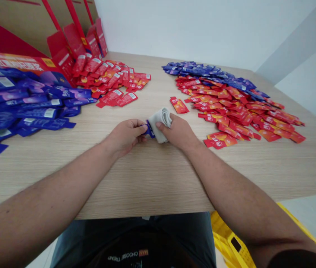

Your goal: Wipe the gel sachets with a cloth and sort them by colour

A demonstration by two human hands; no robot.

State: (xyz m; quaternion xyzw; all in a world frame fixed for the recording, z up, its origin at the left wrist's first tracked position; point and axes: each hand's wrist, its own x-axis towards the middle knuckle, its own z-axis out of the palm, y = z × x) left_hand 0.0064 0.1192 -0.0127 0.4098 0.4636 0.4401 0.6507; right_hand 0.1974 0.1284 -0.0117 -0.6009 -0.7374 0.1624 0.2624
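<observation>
My left hand [131, 134] pinches the end of a blue packet [150, 129] between thumb and fingers. My right hand [176, 130] holds a folded grey-white cloth [159, 126], its rolled layers showing at the top. The cloth lies against the right part of the blue packet and hides some of it. Both hands are close together over the middle of the wooden table [147, 178]. Just beyond my right hand, a single red and orange packet [179, 105] lies flat.
Blue packets [32, 108] are heaped at the left, with red packets [110, 76] behind them beside red boxes [63, 52]. At the right lie more red packets [239, 108] and a row of blue ones [208, 72]. A yellow basket [230, 238] stands below the table edge.
</observation>
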